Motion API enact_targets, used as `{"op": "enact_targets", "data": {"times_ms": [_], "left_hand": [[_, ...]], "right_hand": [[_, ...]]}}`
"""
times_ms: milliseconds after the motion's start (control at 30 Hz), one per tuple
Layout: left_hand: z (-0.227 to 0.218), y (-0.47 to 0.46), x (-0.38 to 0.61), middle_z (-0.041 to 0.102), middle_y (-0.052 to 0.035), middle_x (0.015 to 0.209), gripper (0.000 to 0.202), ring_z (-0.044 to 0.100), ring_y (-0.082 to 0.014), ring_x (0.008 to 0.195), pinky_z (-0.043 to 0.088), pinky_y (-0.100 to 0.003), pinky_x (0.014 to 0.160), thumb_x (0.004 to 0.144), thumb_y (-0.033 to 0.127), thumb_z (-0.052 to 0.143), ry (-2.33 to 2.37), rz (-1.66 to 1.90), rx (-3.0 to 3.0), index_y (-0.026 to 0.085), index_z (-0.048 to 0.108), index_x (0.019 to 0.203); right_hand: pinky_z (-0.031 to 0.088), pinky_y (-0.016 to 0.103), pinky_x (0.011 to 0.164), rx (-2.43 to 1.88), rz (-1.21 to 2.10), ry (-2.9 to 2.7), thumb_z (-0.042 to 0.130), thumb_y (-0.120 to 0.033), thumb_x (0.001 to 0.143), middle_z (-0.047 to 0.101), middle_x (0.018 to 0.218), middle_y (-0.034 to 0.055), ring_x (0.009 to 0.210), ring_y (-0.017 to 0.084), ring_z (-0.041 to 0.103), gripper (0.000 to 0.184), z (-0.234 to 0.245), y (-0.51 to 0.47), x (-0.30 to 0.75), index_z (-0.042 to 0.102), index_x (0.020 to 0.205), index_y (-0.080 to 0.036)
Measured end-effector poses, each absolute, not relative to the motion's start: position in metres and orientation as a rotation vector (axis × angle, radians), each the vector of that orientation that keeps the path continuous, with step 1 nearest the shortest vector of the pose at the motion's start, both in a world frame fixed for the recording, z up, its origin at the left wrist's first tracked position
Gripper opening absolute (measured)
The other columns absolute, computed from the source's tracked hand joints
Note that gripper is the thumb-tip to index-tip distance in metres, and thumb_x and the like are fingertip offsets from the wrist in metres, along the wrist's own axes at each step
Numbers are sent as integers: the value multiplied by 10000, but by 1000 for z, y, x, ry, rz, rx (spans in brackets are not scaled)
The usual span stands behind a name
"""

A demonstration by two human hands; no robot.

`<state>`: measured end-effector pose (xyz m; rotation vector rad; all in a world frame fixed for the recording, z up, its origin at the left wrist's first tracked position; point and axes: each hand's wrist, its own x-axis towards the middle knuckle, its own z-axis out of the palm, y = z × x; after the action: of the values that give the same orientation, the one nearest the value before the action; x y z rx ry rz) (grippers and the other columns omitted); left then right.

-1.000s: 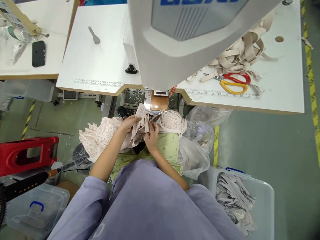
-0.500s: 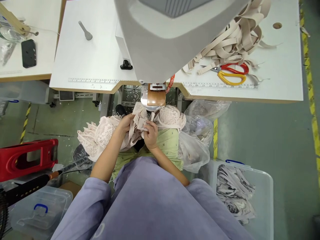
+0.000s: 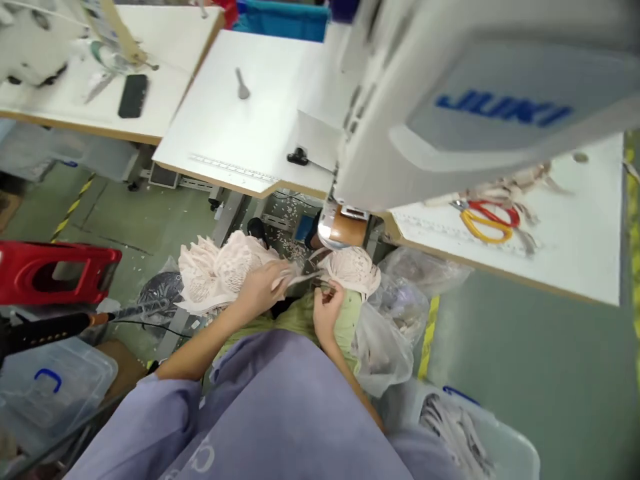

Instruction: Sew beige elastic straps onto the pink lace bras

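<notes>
My left hand [image 3: 261, 291] is closed on a pale pink lace garment [image 3: 220, 270] that lies bunched across my lap, just below the sewing machine's brown work arm [image 3: 346, 230]. Close beside it, my right hand [image 3: 327, 308] pinches a thin strip of the same fabric, with a small dark thing at its fingertips that motion blur hides. A second lace part [image 3: 354, 268] lies to the right of my hands. The white JUKI sewing machine [image 3: 470, 107] hangs over them.
The white work table [image 3: 240, 133] carries a ruler strip and, on the right, red and yellow scissors [image 3: 487, 219] beside beige straps. Clear plastic bags [image 3: 395, 313] and a bin of strips [image 3: 470, 433] stand at my right. A red stool [image 3: 55, 273] and clear box [image 3: 45, 387] are at my left.
The view has swung left and tilted. My hands have drawn back slightly from the machine arm, and the fabric now stretches as a thin strip between them.
</notes>
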<state>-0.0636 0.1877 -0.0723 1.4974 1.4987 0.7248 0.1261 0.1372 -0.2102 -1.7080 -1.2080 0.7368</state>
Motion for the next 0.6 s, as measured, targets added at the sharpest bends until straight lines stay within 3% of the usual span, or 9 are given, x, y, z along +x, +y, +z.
{"op": "enact_targets", "data": {"times_ms": [100, 200, 333, 400, 533, 600], "left_hand": [[-59, 153, -123, 659, -131, 1054, 176, 597, -297, 1070, 423, -395, 993, 908, 359, 587, 2095, 710, 1729, 207, 628, 985], [-66, 128, -177, 614, -117, 913, 299, 581, -300, 931, 421, -376, 818, 902, 501, 558, 2615, 387, 1559, 206, 538, 853], [-75, 110, -207, 522, -54, 650, 377, 530, -238, 682, 286, -319, 620, 931, 482, 479, 2524, 40, 1495, 232, 397, 662], [-64, 102, -201, 496, -58, 609, 384, 507, -231, 645, 248, -327, 601, 939, 413, 426, 2508, 79, 1541, 234, 338, 610], [-10, 79, -165, 458, -48, 533, 419, 437, -219, 536, 245, -346, 562, 916, 426, 412, 2329, 312, 1796, 243, 322, 550], [18, 74, -151, 448, -29, 494, 430, 415, -206, 479, 290, -351, 534, 880, 450, 490, 2052, 513, 1937, 247, 369, 520]], "right_hand": [[519, 444, 888, -1452, 706, -1437, 580, -376, 906, 564, 1172, 145, 1020, 255, 575, 330, -187, 159, 115, 531, 1174, -190], [436, 520, 1081, -1140, 726, -1818, 655, -442, 870, 561, 1313, 165, 1261, 305, 521, 487, -161, 200, 77, 550, 1281, -202], [333, 518, 1182, -981, 1021, -2302, 685, -458, 860, 531, 1434, 187, 1372, 328, 451, 598, -144, 239, 15, 564, 1363, -157], [344, 517, 1176, -1007, 1144, -2401, 709, -436, 845, 526, 1446, 211, 1378, 339, 457, 652, -138, 239, 0, 543, 1393, -124], [330, 494, 1191, -867, 1182, -2305, 869, -552, 660, 441, 1532, 216, 1427, 358, 408, 969, -98, 217, 17, 485, 1457, -156], [436, 373, 1102, -480, 1392, -2363, 810, -563, 745, 620, 1372, 126, 1253, 273, 585, 754, -63, 208, 40, 571, 1373, -220]]}}
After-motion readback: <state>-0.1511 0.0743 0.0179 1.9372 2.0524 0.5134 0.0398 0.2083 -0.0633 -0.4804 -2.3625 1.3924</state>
